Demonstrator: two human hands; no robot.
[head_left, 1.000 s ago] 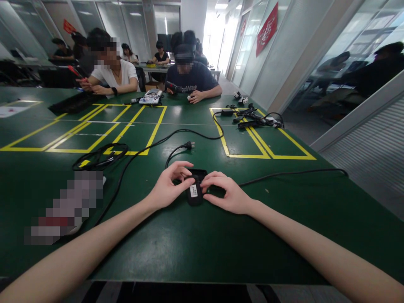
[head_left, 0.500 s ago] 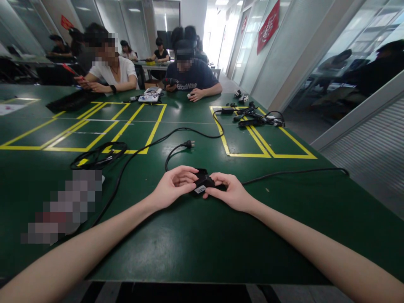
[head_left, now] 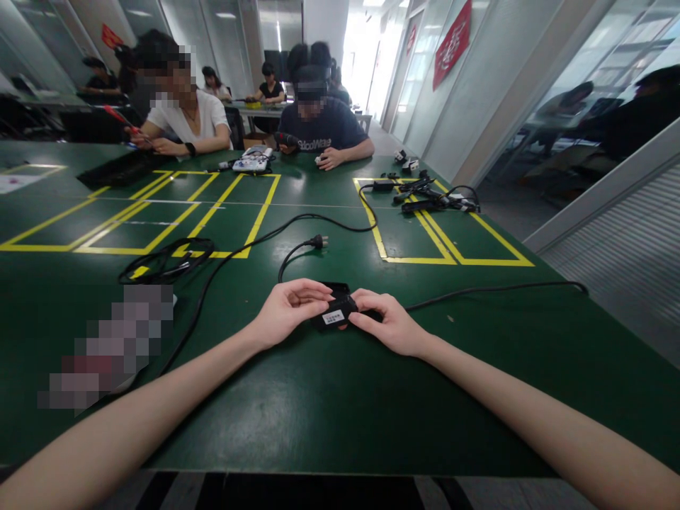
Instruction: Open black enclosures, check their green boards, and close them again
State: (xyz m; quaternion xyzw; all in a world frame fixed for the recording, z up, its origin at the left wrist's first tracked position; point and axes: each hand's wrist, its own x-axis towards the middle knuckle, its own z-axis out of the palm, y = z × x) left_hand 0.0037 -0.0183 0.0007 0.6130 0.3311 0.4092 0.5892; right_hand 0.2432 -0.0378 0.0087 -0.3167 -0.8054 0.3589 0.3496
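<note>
A black power adapter (head_left: 340, 316) with a white printed label is between my two hands, just above the green table or touching it; I cannot tell which. My left hand (head_left: 291, 312) has its thumb on the upper left of the adapter, with the fingers curled behind it. On the other end, my right hand (head_left: 387, 320) grips with thumb and fingers. Behind the adapter a dark flat edge (head_left: 340, 287) shows, partly hidden by the fingers. A short black cord with a plug (head_left: 317, 242) curves out past my left hand. From behind my right hand a black cable (head_left: 494, 289) runs rightward.
The green table (head_left: 297, 425) carries yellow tape outlines (head_left: 419, 262). A coiled cable (head_left: 167, 262) and a blurred-out object (head_left: 117, 347) lie left. More cables and adapters (head_left: 425, 195) are heaped at the far right. Two people sit opposite, near a white power strip (head_left: 255, 160).
The adapter has turned so its label faces me more fully, and it has shifted slightly left. Both hands stay on it almost in place. Across the table, one person's head and hands moved slightly.
</note>
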